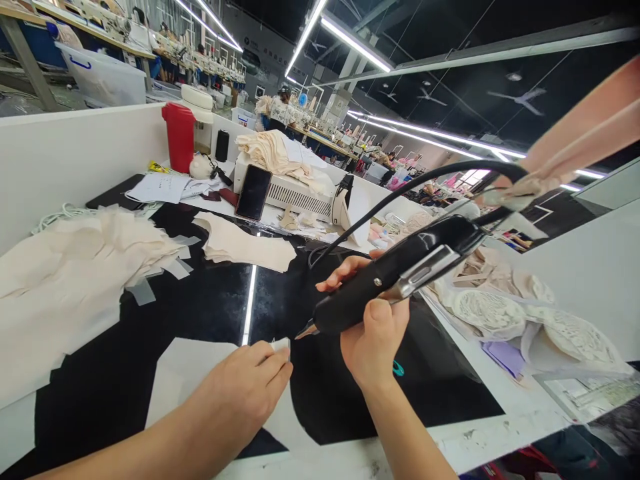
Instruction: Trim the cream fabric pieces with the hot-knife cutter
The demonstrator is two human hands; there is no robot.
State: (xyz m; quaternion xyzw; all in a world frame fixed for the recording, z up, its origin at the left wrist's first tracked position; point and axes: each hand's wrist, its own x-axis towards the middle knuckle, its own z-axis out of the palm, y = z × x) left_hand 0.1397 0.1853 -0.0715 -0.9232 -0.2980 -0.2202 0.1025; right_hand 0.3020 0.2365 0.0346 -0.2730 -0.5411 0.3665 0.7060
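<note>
Tool tip beside a white scrap
Right hand grips the tool; left hand pinches the scrap on the tabletop.

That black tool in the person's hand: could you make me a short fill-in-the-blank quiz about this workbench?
1. The right hand grips a ____ corded tool.
2. The left hand pinches a small ____ fabric piece near the tool's tip.
3. The tall bin at the back of the table is ____.

Missing words: black; white; red
</note>
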